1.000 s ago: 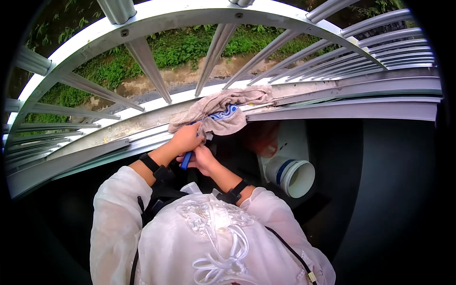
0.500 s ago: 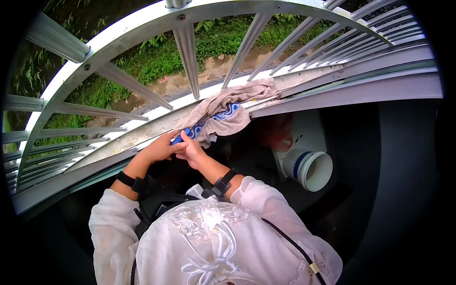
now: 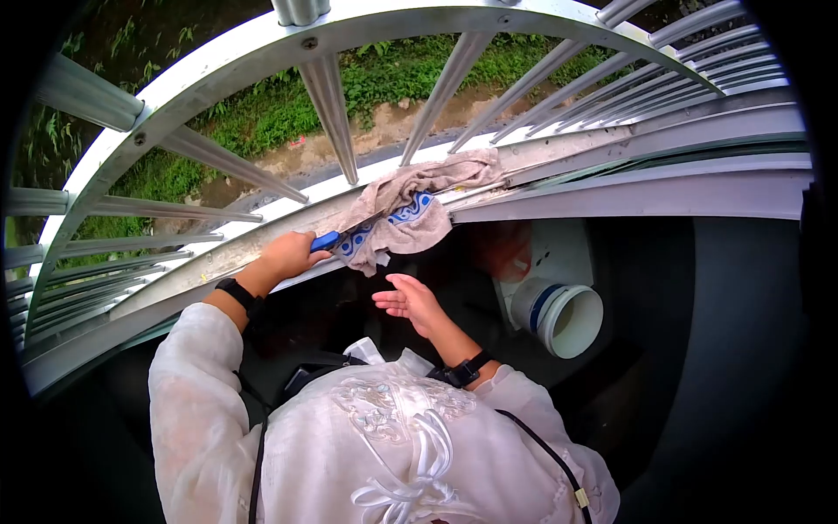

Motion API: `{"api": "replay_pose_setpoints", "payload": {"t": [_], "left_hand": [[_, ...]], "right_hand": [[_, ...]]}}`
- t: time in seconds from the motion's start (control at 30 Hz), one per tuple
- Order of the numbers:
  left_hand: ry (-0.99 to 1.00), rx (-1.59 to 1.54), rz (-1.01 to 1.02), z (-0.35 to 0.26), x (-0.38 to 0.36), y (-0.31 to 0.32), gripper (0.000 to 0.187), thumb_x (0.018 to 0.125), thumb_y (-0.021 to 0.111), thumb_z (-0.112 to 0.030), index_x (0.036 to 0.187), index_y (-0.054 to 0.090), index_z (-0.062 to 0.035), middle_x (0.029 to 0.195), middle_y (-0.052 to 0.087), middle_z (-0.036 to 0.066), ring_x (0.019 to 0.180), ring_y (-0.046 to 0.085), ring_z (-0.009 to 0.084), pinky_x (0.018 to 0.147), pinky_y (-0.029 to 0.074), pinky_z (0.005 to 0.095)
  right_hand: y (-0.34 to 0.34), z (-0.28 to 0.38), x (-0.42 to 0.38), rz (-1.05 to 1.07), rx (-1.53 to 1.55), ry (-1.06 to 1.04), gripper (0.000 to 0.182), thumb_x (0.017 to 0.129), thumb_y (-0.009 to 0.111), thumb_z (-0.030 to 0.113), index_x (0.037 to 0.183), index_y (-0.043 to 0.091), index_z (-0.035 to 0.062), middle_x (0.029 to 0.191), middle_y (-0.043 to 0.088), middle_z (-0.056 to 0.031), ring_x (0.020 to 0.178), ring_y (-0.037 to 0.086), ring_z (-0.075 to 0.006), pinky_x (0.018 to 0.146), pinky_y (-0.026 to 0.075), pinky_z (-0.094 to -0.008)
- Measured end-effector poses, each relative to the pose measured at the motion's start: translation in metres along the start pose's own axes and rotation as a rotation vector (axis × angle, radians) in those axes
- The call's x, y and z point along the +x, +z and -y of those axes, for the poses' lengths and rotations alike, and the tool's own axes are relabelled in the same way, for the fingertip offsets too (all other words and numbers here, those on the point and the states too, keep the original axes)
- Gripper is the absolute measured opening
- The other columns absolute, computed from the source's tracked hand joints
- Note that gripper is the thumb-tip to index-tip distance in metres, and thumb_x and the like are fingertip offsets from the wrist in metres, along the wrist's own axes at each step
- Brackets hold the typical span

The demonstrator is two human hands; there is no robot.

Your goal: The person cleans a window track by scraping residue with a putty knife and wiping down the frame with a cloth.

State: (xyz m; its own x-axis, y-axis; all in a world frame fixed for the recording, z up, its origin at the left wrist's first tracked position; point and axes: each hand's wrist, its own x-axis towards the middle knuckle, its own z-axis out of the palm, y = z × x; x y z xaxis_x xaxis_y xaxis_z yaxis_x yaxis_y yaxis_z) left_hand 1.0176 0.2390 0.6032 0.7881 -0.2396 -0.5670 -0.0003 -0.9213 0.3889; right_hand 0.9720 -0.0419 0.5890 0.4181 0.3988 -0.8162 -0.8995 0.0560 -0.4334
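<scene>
My left hand (image 3: pixel 291 255) is closed around the blue handle (image 3: pixel 325 241) of a tool over the window sill. A thin greyish part seems to run from the handle onto the cloth, but I cannot make out its kind. A beige towel (image 3: pixel 421 234) with a blue patterned band lies crumpled across the sill and track, just right of that hand. My right hand (image 3: pixel 412 303) is held below the towel, apart from it, fingers stretched out and nothing in them.
A white curved railing (image 3: pixel 367 26) with metal bars stands beyond the sill. The window track (image 3: pixel 628 185) runs to the right. A white bucket or pipe-like container (image 3: pixel 572 319) with a blue stripe lies below right, near a red bag (image 3: pixel 504 249).
My right hand has let go of the blue-handled tool and moved down and right, opening. My left hand keeps the tool and has shifted slightly up and left.
</scene>
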Motion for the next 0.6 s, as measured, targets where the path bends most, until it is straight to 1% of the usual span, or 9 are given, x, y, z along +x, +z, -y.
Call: {"api": "replay_pose_setpoints", "payload": {"t": [0.03,0.13,0.2,0.27,0.3,0.37,0.47,0.53,0.6], "left_hand": [[-0.003,-0.008,-0.003,-0.005,0.007,0.004,0.052,0.084,0.055,-0.052,0.094,0.059,-0.0012,0.078,0.063,0.023,0.076,0.06,0.0413,0.068,0.047,0.0483],[0.086,-0.09,-0.074,-0.038,0.044,0.018,0.049,0.085,0.055,-0.05,0.094,0.059,-0.0011,0.078,0.062,0.024,0.077,0.06,0.0418,0.069,0.047,0.0487],[0.104,-0.123,-0.099,-0.06,0.073,0.019,0.048,0.085,0.055,-0.048,0.094,0.058,-0.0008,0.078,0.062,0.024,0.077,0.06,0.0419,0.07,0.047,0.0488],[0.207,-0.11,-0.075,-0.075,0.103,0.02,0.046,0.086,0.055,-0.044,0.095,0.058,0.0005,0.08,0.063,0.024,0.079,0.06,0.0419,0.072,0.047,0.0483],[0.202,-0.124,-0.081,-0.084,0.114,0.016,0.046,0.086,0.055,-0.044,0.095,0.058,0.0005,0.08,0.063,0.024,0.079,0.06,0.0419,0.072,0.047,0.0483],[0.185,-0.093,-0.009,-0.102,0.134,0.011,0.042,0.085,0.056,-0.041,0.097,0.061,-0.0003,0.09,0.065,0.022,0.087,0.062,0.0382,0.078,0.049,0.0456],[0.246,-0.091,-0.054,-0.131,0.163,0.009,0.041,0.084,0.057,-0.04,0.093,0.064,-0.0008,0.091,0.065,0.021,0.087,0.062,0.0366,0.079,0.049,0.0443],[0.267,-0.084,-0.044,-0.155,0.18,0.007,0.041,0.084,0.057,-0.04,0.093,0.065,-0.0009,0.092,0.066,0.02,0.088,0.062,0.0358,0.079,0.049,0.0435],[0.28,-0.076,-0.045,-0.16,0.193,0.002,0.04,0.084,0.057,-0.04,0.092,0.066,-0.0011,0.093,0.066,0.02,0.089,0.063,0.035,0.08,0.05,0.0427]], "right_hand": [[-0.012,-0.003,-0.004,-0.03,0.031,-0.003,0.038,0.094,0.048,0.036,0.122,0.046,0.0109,0.101,0.066,-0.0123,0.087,0.064,-0.0168,0.074,0.047,-0.0274],[-0.036,-0.01,-0.01,-0.09,0.069,-0.005,0.035,0.095,0.047,0.035,0.121,0.047,0.012,0.101,0.066,-0.0127,0.087,0.064,-0.0165,0.074,0.048,-0.027],[-0.042,-0.008,-0.016,-0.169,0.077,-0.031,0.033,0.097,0.044,0.031,0.122,0.046,0.0098,0.102,0.066,-0.0152,0.089,0.064,-0.0197,0.075,0.047,-0.0291],[-0.046,-0.008,-0.02,-0.173,0.057,-0.041,0.033,0.097,0.044,0.03,0.122,0.046,0.0095,0.101,0.066,-0.0151,0.088,0.064,-0.0194,0.074,0.048,-0.0285],[-0.049,-0.008,-0.022,-0.175,0.047,-0.062,0.033,0.097,0.044,0.03,0.123,0.046,0.0094,0.101,0.066,-0.0151,0.087,0.064,-0.0193,0.074,0.048,-0.0284],[-0.058,-0.009,-0.026,-0.188,0.03,-0.086,0.034,0.096,0.045,0.03,0.124,0.045,0.0092,0.1,0.066,-0.0153,0.086,0.065,-0.0193,0.073,0.049,-0.0282],[-0.073,-0.009,-0.036,-0.235,0.025,-0.077,0.034,0.097,0.044,0.029,0.124,0.045,0.0091,0.1,0.066,-0.0157,0.085,0.065,-0.0195,0.073,0.049,-0.0285],[-0.086,-0.011,-0.043,-0.259,0.013,-0.069,0.033,0.097,0.044,0.029,0.124,0.045,0.0087,0.1,0.066,-0.0159,0.085,0.065,-0.0197,0.073,0.049,-0.0286],[-0.093,-0.007,-0.05,-0.291,0.027,-0.087,0.033,0.097,0.044,0.028,0.123,0.044,0.0083,0.1,0.065,-0.016,0.085,0.064,-0.0197,0.073,0.049,-0.0287]]}}
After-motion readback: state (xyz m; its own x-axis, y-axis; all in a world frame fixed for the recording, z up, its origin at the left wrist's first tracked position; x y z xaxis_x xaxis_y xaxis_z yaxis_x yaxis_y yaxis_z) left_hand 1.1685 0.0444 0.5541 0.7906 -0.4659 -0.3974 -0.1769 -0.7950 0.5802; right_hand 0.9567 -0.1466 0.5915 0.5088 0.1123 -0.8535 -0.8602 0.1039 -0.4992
